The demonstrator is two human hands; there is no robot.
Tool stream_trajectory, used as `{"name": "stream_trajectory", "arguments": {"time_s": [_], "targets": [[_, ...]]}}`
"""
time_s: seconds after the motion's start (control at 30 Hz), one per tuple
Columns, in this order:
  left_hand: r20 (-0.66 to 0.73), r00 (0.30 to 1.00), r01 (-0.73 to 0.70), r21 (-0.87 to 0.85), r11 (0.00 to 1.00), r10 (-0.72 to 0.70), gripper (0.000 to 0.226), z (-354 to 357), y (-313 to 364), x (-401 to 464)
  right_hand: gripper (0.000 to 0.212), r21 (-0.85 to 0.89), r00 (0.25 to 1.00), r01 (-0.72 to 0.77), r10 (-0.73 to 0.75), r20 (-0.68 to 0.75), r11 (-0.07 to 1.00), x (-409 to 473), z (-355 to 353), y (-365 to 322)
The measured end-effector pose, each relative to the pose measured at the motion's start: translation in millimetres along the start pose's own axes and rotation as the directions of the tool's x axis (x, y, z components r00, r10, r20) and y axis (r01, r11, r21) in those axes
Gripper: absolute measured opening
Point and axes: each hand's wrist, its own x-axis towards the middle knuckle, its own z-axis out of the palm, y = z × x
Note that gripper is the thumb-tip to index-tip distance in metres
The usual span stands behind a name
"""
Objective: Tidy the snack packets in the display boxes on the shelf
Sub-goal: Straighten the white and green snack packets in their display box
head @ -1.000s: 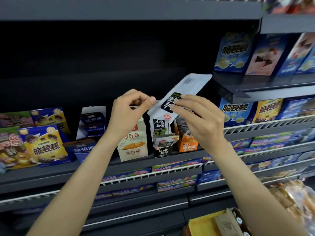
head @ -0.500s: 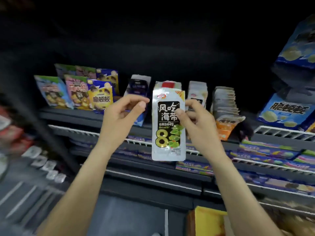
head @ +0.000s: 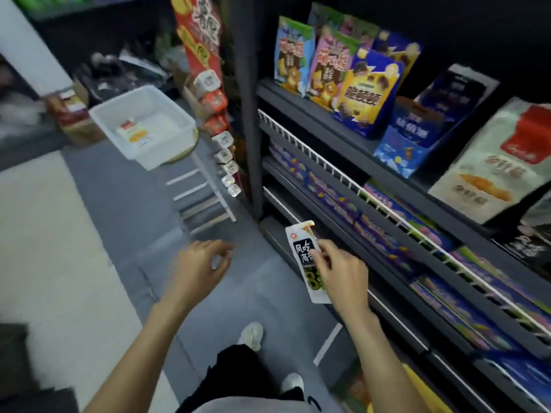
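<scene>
My right hand (head: 343,272) pinches a white and black snack packet (head: 304,254) with a green and yellow print, held upright low in front of the shelf's lower rails. My left hand (head: 199,266) hovers to its left over the grey floor, fingers loosely curled and holding nothing. On the dark shelf (head: 313,114) stand a white display box with a red and orange print (head: 501,162) at the right and a blue display box (head: 417,132) beside it. Colourful snack bags (head: 337,64) stand further left.
A white plastic bin (head: 146,123) holding one small packet sits at the left on a round stool. A red hanging strip of small packets (head: 208,84) hangs by the shelf's post. Lower racks with white wire rails (head: 357,189) hold purple packets. My shoes (head: 253,335) stand on the floor.
The view has swung left and down, away from the display boxes toward the floor and the bin. My right hand carried the packet down with it; my left hand has moved apart from it.
</scene>
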Motion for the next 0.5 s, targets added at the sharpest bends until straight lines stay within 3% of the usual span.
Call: {"name": "stream_trajectory", "arguments": {"time_s": [0.13,0.27,0.37,0.5], "targets": [[-0.028,0.986,0.164,0.074,0.984,-0.163,0.032,-6,-55,-8,0.024,0.046,0.967,0.045,-0.055,0.249,0.998,25,39,-34],[-0.073,0.938,0.339,0.012,0.941,-0.338,0.015,-21,-106,6,0.024,0.135,0.914,0.046,-0.096,0.395,0.990,63,86,-73],[-0.034,0.878,0.474,-0.084,0.877,-0.478,0.023,-31,-156,25,0.019,0.278,0.872,-0.130,-0.024,0.489,0.952,96,132,-104],[-0.032,0.826,0.554,-0.139,0.821,-0.563,0.029,-53,-223,62,0.035,0.339,0.784,-0.322,0.049,0.618,0.884,150,187,-143]]}}
